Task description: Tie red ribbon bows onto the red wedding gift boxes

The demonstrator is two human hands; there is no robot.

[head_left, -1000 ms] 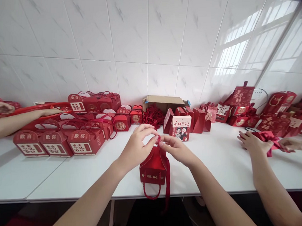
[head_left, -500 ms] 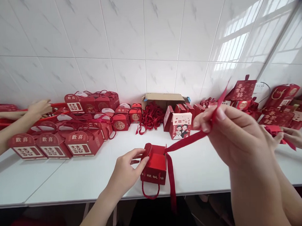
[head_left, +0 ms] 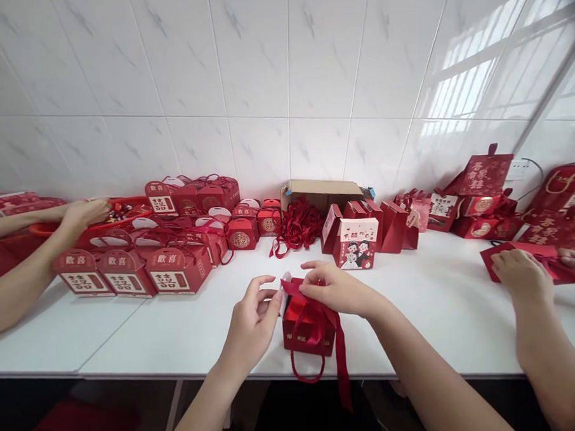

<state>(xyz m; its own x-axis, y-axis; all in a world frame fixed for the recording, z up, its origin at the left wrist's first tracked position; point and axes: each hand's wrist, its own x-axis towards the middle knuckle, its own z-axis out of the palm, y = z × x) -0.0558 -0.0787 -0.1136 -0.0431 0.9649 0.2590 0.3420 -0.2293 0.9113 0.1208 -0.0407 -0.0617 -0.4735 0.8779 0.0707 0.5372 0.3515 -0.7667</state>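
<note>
A small red gift box (head_left: 309, 339) with gold characters and a twisted cord handle (head_left: 308, 376) sits at the table's front edge in front of me. My left hand (head_left: 254, 318) is at its left side, with curled fingers and thumb pinching at the pale raised flap (head_left: 285, 285). Above the box, my right hand (head_left: 336, 288) pinches a dark red ribbon (head_left: 341, 359) near one end. That ribbon runs across the box top towards the left flap, and its other end hangs past the table edge. My right fingers partly hide the box's far side.
Red gift boxes (head_left: 171, 278) stand in rows at the left. A pile of red ribbons (head_left: 302, 222) spills from a cardboard box (head_left: 324, 187). Beside it stands a couple-printed box (head_left: 358, 244). Co-workers' hands are at a red basket (head_left: 139, 201) and, at right, a red box (head_left: 490, 264).
My right hand has come down and left from its raised place, bringing the ribbon over the box top. My left hand stays at the left flap. The whole view has shifted slightly.
</note>
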